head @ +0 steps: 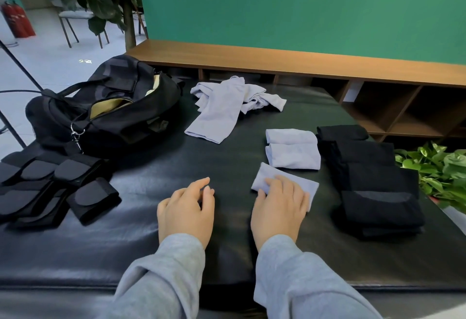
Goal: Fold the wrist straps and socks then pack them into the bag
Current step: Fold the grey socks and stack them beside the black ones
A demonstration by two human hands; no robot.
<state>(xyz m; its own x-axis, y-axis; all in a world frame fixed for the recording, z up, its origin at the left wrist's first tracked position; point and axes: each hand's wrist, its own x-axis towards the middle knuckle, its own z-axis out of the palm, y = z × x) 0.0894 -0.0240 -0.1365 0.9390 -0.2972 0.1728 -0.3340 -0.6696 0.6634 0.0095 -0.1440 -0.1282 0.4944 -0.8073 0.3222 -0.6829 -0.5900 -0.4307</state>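
Partly hidden folded sock [297, 182], perhaps pressed

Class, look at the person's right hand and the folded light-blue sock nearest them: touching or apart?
Touching. The head view shows the right hand lying flat on the folded light-blue sock, fingers spread over its cloth.

Right hand [278, 205] flat on folded lavender sock [297, 182], left hand [186, 207] beside on black mat [151, 255].
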